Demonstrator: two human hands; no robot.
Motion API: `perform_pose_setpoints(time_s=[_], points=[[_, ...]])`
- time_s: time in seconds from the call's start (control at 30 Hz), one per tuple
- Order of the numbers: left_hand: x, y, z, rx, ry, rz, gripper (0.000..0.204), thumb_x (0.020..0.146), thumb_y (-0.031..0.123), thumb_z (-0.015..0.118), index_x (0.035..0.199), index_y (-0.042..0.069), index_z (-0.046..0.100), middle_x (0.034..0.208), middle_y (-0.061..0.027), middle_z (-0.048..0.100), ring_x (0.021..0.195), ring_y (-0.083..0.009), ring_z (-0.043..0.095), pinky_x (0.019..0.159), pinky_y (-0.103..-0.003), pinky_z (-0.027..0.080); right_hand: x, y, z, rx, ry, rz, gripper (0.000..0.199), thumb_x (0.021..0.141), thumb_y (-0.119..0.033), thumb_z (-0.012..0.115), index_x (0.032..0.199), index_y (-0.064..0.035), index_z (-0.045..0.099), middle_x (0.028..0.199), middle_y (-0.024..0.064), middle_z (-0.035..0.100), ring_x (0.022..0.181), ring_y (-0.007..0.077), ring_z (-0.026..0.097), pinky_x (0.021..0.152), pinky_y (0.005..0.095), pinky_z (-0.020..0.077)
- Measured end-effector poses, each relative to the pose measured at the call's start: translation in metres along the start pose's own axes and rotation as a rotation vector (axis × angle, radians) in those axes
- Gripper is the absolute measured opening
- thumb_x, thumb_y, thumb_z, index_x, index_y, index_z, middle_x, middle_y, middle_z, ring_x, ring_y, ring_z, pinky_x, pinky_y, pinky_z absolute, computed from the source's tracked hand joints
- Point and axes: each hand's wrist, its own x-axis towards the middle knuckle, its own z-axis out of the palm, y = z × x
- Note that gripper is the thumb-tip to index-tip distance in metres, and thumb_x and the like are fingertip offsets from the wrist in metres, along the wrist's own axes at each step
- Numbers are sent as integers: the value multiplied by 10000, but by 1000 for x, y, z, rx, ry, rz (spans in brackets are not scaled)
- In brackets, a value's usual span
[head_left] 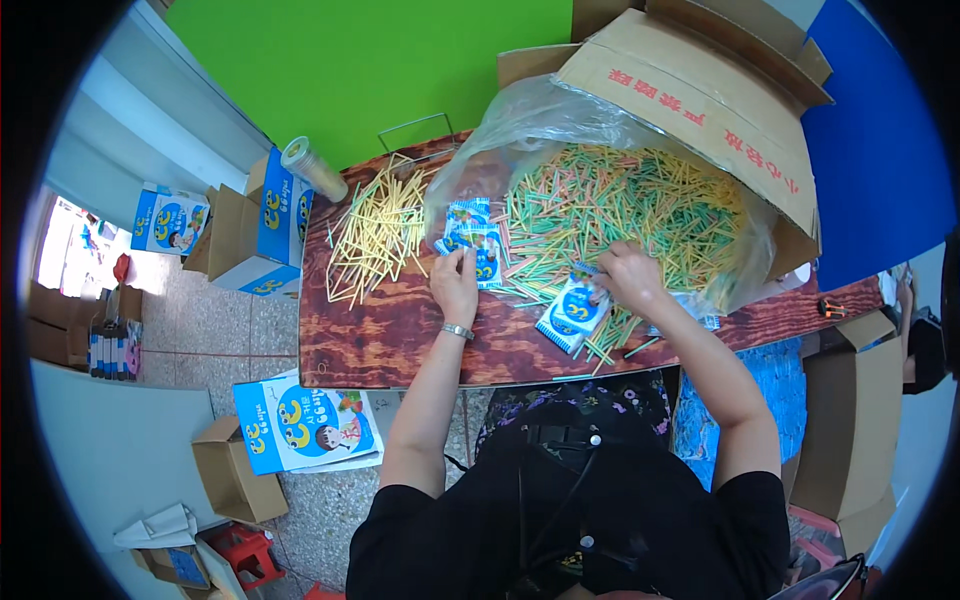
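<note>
My left hand (pixel 455 288) is closed, its fingertips pinching the edge of a small blue-and-white packet (pixel 487 262). Another similar packet (pixel 468 211) lies just beyond it. My right hand (pixel 630 277) has its fingers bent around the upper end of a larger blue-and-white pouch (pixel 577 312), tilted near the table's front edge. Its fingertips are partly hidden. Behind both hands spreads a big heap of thin pink, green and yellow sticks (pixel 600 205), spilling from a clear plastic bag (pixel 530 112). A separate pile of pale yellow sticks (pixel 383 232) lies to the left.
A large cardboard box (pixel 700 95) lies on its side on the wood-patterned table (pixel 400 345), around the bag. At the far left stand a clear cylindrical tub (pixel 315 168) and a wire stand (pixel 418 130). Printed cartons (pixel 310 420) and an open cardboard box (pixel 845 420) flank me below.
</note>
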Motion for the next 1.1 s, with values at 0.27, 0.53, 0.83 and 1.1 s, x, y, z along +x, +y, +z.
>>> perform_pose_setpoints(time_s=[0.27, 0.53, 0.83, 1.1], points=[[-20, 65, -20, 234, 223, 339, 504, 845, 210, 694, 1276, 22, 510, 1172, -164, 554, 1101, -348, 509, 922, -415, 423, -5, -6, -41, -97, 347, -198, 124, 729, -127, 667, 852, -133, 657, 893, 36, 584, 865, 261, 583, 736, 374, 510], [-54, 125, 0, -483, -748, 8, 248, 845, 215, 716, 947, -1, 652, 770, -98, 654, 687, -168, 606, 631, -308, 475, -12, -13, -56, 244, 319, -169, 141, 782, -126, 702, 897, -69, 643, 855, 109, 653, 812, 288, 640, 704, 403, 504], [-56, 114, 33, -671, -647, -79, 358, 781, 227, 795, 663, 17, 531, 579, -6, 507, 542, -68, 451, 474, -260, 359, -18, -6, -52, 494, 161, -5, 190, 862, -149, 666, 1013, -46, 614, 797, 146, 681, 691, 307, 683, 612, 395, 536], [-48, 116, 16, -615, -495, 301, 244, 925, 52, 590, 1156, -13, 636, 872, -46, 648, 783, -79, 582, 692, -231, 463, -18, 9, -58, 228, 275, -97, 148, 857, -160, 669, 962, -66, 625, 790, 131, 664, 696, 303, 665, 595, 392, 521]])
